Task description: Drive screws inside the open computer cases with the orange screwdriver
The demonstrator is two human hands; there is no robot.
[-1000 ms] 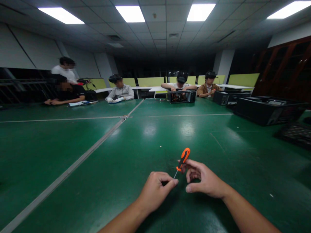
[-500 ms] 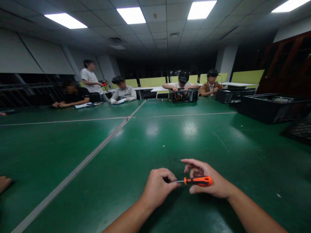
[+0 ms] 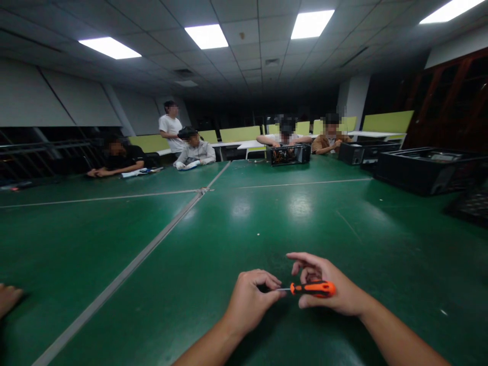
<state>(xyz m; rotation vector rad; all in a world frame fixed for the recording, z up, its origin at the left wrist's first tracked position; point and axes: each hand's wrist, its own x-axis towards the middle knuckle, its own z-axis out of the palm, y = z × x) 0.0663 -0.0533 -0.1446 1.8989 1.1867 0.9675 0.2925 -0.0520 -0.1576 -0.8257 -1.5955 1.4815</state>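
An orange and black screwdriver (image 3: 313, 288) lies level in the air above the green tabletop, its handle pointing right. My left hand (image 3: 252, 299) pinches the metal shaft near the tip between thumb and fingers; the tip itself is hidden in that hand. Around the handle, my right hand (image 3: 335, 284) is held loosely open. Its index finger is stretched out, other fingers curl behind the handle, and the thumb stays below, apart from it. The handle's butt end is at the right palm; whether it touches is hard to tell.
A green table (image 3: 183, 284) with a grey seam (image 3: 152, 247) spreads ahead. Black computer cases (image 3: 423, 170) stand at the right. Across the table, a person reaches into another open case (image 3: 290, 154). Other people sit or stand at the far side. Someone's hand (image 3: 9, 297) rests at the left edge.
The view has tilted slightly upward. The standing person at the back has moved right. My hands and the screwdriver keep nearly the same pose.
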